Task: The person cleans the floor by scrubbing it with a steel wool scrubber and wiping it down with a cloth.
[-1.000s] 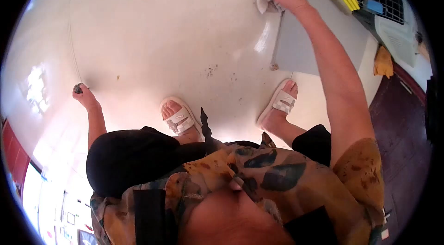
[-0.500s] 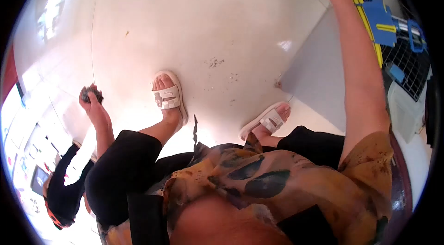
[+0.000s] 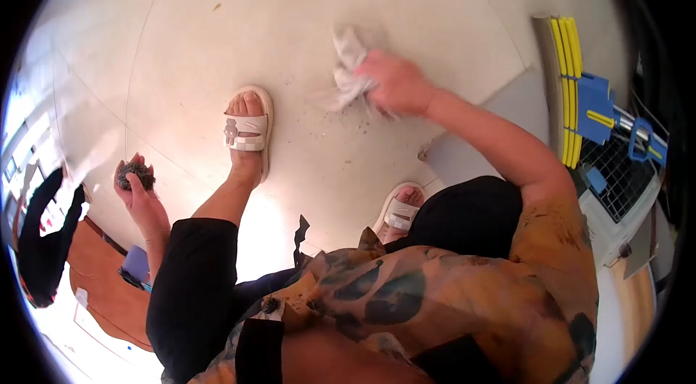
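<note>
In my left hand [image 3: 145, 204], held off to the left beside my leg, is a grey steel wool scourer [image 3: 136, 176], gripped by the fingers and thumb. My right hand [image 3: 399, 85] is on the floor ahead of me, closed on a crumpled whitish rag [image 3: 349, 65]. Both hand and rag are slightly blurred. Dark crumbs [image 3: 319, 126] lie scattered on the pale floor [image 3: 275, 29], close by the rag and partly hidden by it.
My sandalled left foot [image 3: 248, 130] and right foot [image 3: 401, 210] stand apart. At the right are a yellow-and-blue mop head [image 3: 573, 94], a black grid [image 3: 629, 174] and a pale grey panel [image 3: 500, 112]. A brown surface [image 3: 109, 279] and black shape [image 3: 47, 239] are at the left.
My right hand has come from the top right edge to the crumbs, and the rag is now visible in it. The left hand still holds the scourer. The view has shifted.
</note>
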